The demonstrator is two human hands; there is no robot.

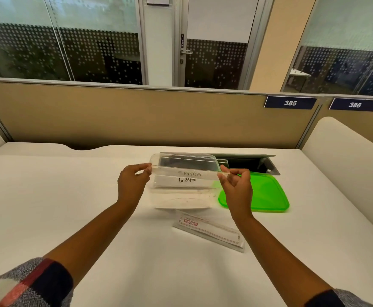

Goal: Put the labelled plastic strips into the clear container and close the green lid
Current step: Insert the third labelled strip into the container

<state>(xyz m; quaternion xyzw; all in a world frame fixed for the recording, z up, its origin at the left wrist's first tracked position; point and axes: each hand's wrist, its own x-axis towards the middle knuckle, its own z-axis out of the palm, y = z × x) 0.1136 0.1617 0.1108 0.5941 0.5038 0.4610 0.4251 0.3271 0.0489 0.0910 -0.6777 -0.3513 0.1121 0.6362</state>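
Observation:
A clear plastic strip (187, 176) with handwritten labels is held level between my two hands, over the open clear container (181, 202). My left hand (132, 185) pinches its left end and my right hand (236, 189) pinches its right end. More clear strips (194, 161) stand in the container behind it. The green lid (267, 193) lies flat on the table just right of the container, partly behind my right hand. Another strip (209, 231) with a red-framed label rests on the table in front of the container.
A white table (70, 196) carries everything. An open dark cable hatch (247, 163) sits behind the container and lid. A beige partition (136, 114) closes the table's far edge, and a white divider (347, 156) stands on the right.

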